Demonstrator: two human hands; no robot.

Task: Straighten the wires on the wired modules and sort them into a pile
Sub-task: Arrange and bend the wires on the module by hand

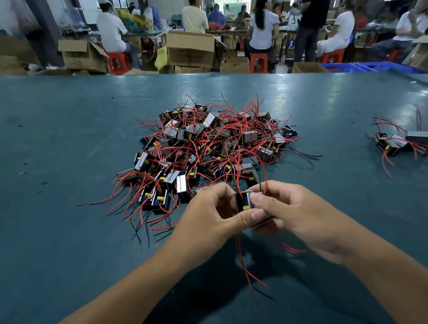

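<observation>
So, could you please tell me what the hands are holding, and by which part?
Both hands, left and right, pinch one wired module by its body; its red wires hang free below.

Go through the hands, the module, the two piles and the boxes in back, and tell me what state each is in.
left hand: grips the held module
right hand: grips the held module
held module: off the table, red wires hanging down
big pile: tangled
small pile: few modules, far right
cardboard boxes: flaps open

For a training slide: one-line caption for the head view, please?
Both hands grip one wired module before the tangled pile; small sorted pile at right.
</observation>
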